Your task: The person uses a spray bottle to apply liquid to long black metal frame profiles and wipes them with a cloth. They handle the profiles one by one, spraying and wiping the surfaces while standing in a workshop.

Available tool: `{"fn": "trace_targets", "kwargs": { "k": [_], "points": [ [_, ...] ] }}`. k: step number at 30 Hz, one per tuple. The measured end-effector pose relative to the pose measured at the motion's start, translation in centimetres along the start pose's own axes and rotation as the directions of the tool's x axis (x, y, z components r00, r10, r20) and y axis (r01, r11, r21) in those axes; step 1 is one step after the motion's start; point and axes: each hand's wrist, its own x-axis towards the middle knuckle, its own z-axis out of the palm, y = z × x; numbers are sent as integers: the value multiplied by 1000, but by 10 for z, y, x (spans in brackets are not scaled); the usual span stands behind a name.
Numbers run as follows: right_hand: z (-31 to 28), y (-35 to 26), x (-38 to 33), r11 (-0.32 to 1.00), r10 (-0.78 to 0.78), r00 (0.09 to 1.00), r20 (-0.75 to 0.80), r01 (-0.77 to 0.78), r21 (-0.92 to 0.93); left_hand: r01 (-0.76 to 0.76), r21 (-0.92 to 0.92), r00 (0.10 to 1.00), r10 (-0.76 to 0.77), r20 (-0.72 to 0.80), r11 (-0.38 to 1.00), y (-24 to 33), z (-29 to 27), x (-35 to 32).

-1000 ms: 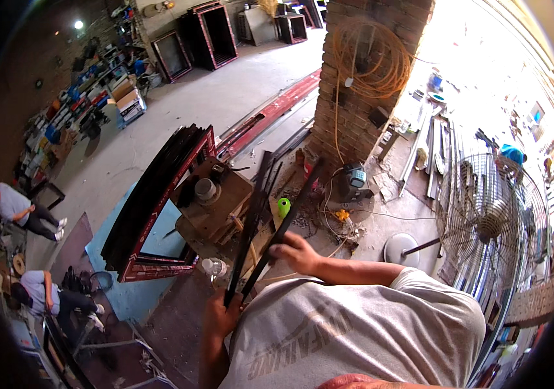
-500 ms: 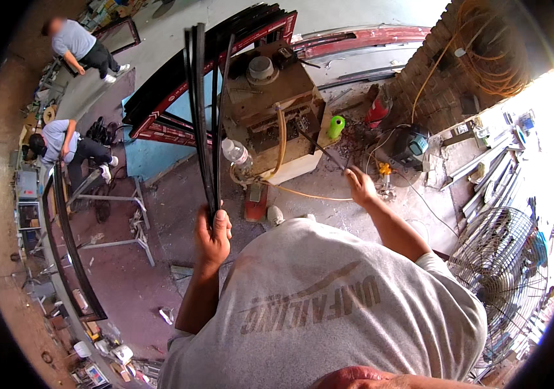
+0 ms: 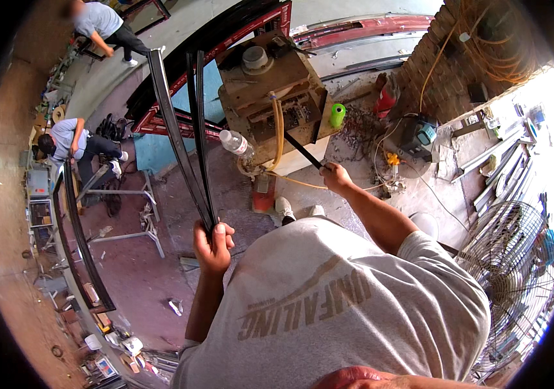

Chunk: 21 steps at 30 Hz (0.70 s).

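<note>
Swung leftward since half a second ago, the right grip (image 3: 335, 177) has come nearer the wooden counter (image 3: 291, 74), its fingers wrapped around the near end of a short black strip (image 3: 304, 150) whose long axis slants up and left, the far tip by the counter's front edge, though contact cannot be told. Long black strips (image 3: 176, 131) now lean farther left, their lower ends clasped in the left grip (image 3: 213, 247), a curled fist, while their long axes run up and leftward, fanning apart toward the far ends.
</note>
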Motion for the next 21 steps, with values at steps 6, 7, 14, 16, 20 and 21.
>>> {"fn": "trace_targets", "kwargs": {
  "k": [6, 7, 14, 16, 20, 21],
  "points": [
    [-19, -1, 7, 990, 142, 990, 23, -142, -5, -5, 40, 1000, 6, -19, 999, -3, 2, -10],
    [-23, -4, 8, 983, 184, 982, 34, -183, -26, -4, 50, 1000, 5, -18, 999, -7, 1, -12],
    [-40, -8, 8, 986, 166, 986, 2, -166, -20, -37, 41, 999, 38, -35, 998, -1, 7, -16],
    [-48, -8, 10, 979, 199, 980, -15, -199, -49, -31, 38, 999, 33, -36, 999, -3, 7, -17],
    [-38, -4, 4, 965, 175, 984, 19, -176, 195, -18, 12, 999, 19, -38, 1000, -3, 15, -19],
    [-34, -11, 1, 980, 166, 986, 19, -167, 106, -20, 9, 999, 21, -43, 1000, -3, 17, -20]
  ]
}}
